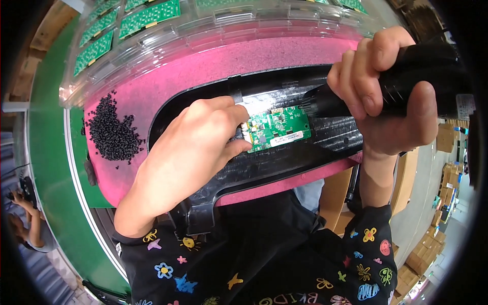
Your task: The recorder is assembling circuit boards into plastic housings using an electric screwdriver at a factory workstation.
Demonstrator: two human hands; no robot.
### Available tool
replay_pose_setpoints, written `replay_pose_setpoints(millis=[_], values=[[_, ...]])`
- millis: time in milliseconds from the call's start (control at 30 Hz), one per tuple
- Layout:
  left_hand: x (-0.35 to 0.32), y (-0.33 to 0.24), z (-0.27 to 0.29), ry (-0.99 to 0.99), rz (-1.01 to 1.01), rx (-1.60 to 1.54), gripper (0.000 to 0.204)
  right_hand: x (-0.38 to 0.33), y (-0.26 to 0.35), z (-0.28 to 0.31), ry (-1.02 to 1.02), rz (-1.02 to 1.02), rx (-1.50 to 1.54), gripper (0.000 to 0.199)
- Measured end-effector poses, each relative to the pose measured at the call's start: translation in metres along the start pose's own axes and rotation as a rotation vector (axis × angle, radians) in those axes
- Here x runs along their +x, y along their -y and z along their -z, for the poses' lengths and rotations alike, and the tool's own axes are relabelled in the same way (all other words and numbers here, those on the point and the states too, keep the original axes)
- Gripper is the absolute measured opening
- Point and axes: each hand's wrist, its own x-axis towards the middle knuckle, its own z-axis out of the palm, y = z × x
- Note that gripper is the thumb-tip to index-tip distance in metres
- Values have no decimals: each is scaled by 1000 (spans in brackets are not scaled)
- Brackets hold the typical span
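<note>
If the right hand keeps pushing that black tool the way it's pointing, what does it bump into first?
Most likely the small green circuit board. The right hand grips a thick black electric screwdriver whose tip points left and slightly down at the board's right edge, just short of the left hand. How high the tip sits above the board is hard to judge.

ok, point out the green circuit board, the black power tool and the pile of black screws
green circuit board (277,129): head view, board's middle.
black power tool (406,81): head view, its barrel.
pile of black screws (112,132): head view, pile's centre.

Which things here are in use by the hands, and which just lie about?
In use: left hand on green circuit board; right hand gripping black power tool; black housing.
Lying about: pile of black pellets; clear tray of boards; pink mat.
</note>
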Motion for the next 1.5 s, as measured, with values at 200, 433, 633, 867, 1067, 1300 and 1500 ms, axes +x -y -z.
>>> replay_pose_setpoints(millis=[200,433,633,867,1067,1300,1500], values=[[0,9,-7,-75,-61,50,31,1,-3,-5,3,-43,-81,51],[-3,10,-9,-119,-93,10,28,6,-4,2,111,-38,62,52],[-4,18,-5,-96,-104,4,28,4,6,-6,106,-100,6,52],[1,12,17,-108,-67,-119,31,10,34,-28,102,156,180,56],[4,4,18,-143,-50,-326,34,13,26,-33,134,141,181,56],[7,6,10,-248,-129,-428,37,15,22,-40,181,125,176,56],[7,0,10,-252,-139,-618,39,17,21,-41,211,120,160,57]])
